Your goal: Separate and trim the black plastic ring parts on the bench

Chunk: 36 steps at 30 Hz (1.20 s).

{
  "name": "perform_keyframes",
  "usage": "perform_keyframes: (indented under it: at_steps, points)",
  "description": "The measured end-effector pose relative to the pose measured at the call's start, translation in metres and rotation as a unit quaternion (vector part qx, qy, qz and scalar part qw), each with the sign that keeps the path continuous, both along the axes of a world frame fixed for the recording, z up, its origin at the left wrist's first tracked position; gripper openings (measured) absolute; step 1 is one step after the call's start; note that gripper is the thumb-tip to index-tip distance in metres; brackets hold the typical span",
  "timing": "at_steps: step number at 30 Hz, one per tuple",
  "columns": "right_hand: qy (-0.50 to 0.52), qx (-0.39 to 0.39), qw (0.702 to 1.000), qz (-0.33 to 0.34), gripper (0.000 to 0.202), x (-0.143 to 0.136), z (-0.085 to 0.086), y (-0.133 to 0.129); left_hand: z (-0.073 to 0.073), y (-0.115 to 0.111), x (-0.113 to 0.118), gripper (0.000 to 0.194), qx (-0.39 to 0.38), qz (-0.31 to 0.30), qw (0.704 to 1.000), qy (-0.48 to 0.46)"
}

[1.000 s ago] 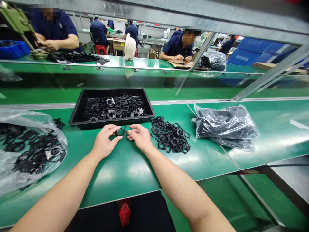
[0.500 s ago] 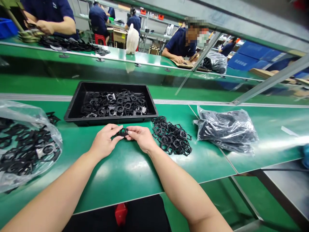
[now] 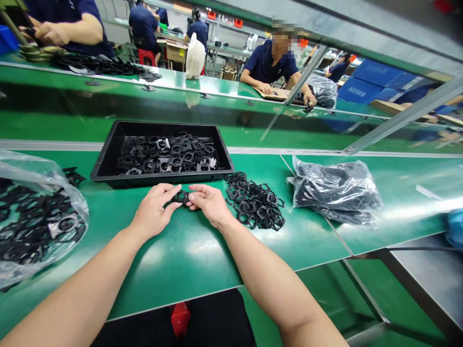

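Between my two hands is a small black ring-shaped part point(image 3: 180, 196), held just above the green table in front of the tray. My left hand point(image 3: 156, 207) pinches its left side between thumb and fingers. On the other side, the thumb and fingers of my right hand point(image 3: 209, 202) grip the part's right edge. Right behind my hands stands a black tray point(image 3: 159, 182) with many black ring parts point(image 3: 175, 149) in it, a few with silvery plates. A loose pile of black rings point(image 3: 255, 200) lies beside my right hand.
At the left lies an open clear bag point(image 3: 39, 166) of black parts. A sealed bag of dark parts point(image 3: 334, 190) rests at the right. A metal post point(image 3: 398, 115) slants up on the right. Across the raised belt, a co-worker point(image 3: 269, 62) sits at work.
My hands stay in nearly the same place, still on the ring part, with the fingers slightly shifted. The view has moved a little. Across the belt, a co-worker has reached an arm toward the belt.
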State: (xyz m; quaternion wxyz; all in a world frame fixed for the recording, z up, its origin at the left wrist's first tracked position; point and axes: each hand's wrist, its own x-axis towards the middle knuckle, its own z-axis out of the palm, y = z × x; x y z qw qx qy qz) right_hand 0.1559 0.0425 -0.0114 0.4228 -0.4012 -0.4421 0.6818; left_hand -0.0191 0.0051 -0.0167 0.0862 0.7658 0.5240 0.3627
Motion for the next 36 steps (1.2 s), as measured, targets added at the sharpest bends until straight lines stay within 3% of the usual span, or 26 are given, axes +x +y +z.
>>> perform_keyframes:
  at_steps: [4,14,21,30,36]
  points:
    - [-0.011,0.014,1.0,0.011,0.041,0.0012,0.0012,-0.0005,0.0049,-0.0026,0.0012,0.035,0.034,-0.015,0.999,-0.008]
    - [0.047,0.0,0.998,0.048,0.045,0.0011,0.0036,-0.0026,0.0059,-0.0034,0.002,0.033,0.033,-0.041,0.998,0.018]
    - [0.09,-0.031,0.994,0.046,0.051,0.0017,0.0061,-0.0033,0.005,-0.0025,0.0025,0.035,0.019,-0.028,0.999,-0.001]
    - [0.086,-0.014,0.995,0.041,0.049,0.002,0.0067,-0.0034,0.0064,-0.0034,0.0033,0.035,-0.003,-0.031,0.999,-0.02]
    - [0.057,-0.005,0.997,0.049,0.041,0.0004,0.0082,-0.0045,0.0032,-0.0049,0.0027,0.033,-0.002,-0.001,0.999,-0.041]
